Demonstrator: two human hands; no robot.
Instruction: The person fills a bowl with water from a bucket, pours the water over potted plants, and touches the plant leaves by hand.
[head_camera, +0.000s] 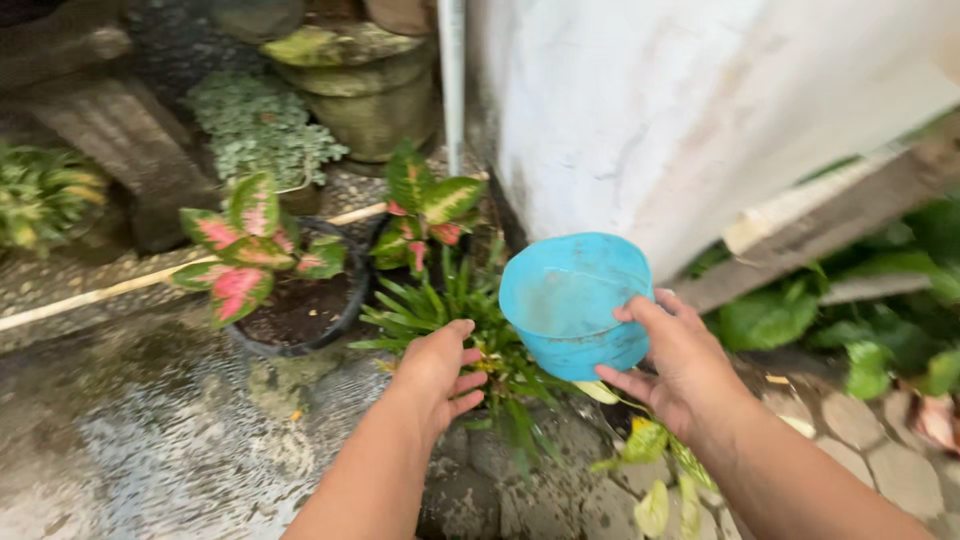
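Note:
My right hand (678, 362) grips the rim of a light blue plastic bowl (570, 300), tilted with its mouth toward me, above a spiky green plant (440, 305). My left hand (437, 372) reaches into the leaves of that plant with its fingers curled and nothing visibly held. A pink-and-green leafed plant (243, 250) grows in a black pot (345, 310) to the left. Another pink-and-green plant (425, 205) stands just behind the spiky one.
A white wall (680, 110) rises at the right with a grey pipe (452, 80) at its corner. Stone pots (365, 90) stand at the back. Wet paved ground (150, 430) lies at left. Green leafy plants (860, 330) grow at right.

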